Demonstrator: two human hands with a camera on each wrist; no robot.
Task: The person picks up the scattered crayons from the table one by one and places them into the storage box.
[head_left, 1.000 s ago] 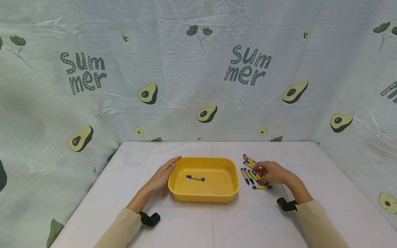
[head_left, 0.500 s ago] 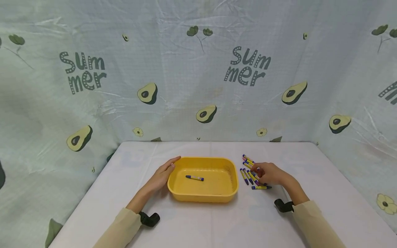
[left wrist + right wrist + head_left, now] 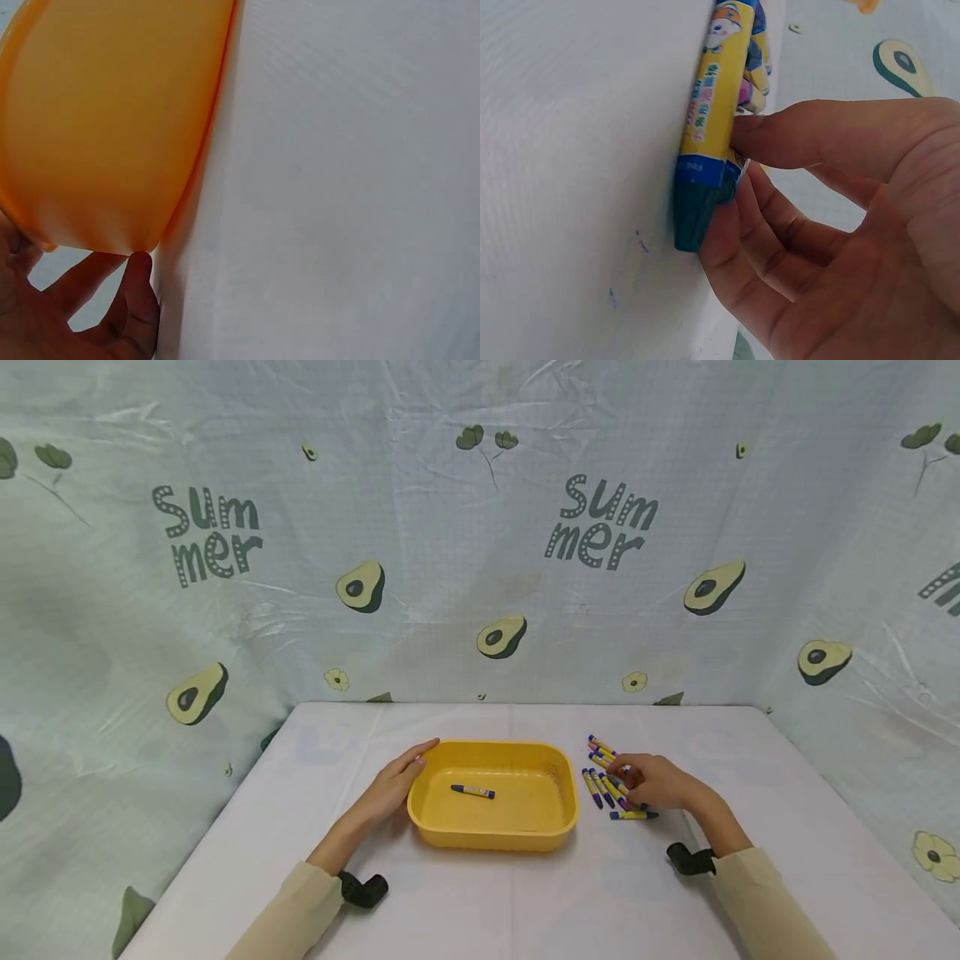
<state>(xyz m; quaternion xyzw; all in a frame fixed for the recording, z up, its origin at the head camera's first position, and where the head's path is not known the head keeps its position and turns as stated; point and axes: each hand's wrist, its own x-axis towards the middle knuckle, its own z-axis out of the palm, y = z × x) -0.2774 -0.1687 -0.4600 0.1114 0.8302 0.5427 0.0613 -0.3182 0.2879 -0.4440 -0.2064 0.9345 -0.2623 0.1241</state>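
Almost nothing has shifted: the right hand [image 3: 656,782] stays at the crayons [image 3: 602,788], grasp unclear; the left hand [image 3: 388,787], fingers loosely extended, touches the tray [image 3: 495,841], where one lone crayon [image 3: 472,791] lies.

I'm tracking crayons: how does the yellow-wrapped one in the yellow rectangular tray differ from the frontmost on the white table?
The tray crayon lies alone inside the tray; the table crayon lies close to other crayons and the right hand. In the head view, the tray crayon's tip points left, the table crayon's right. Both have yellow and blue wrappers.
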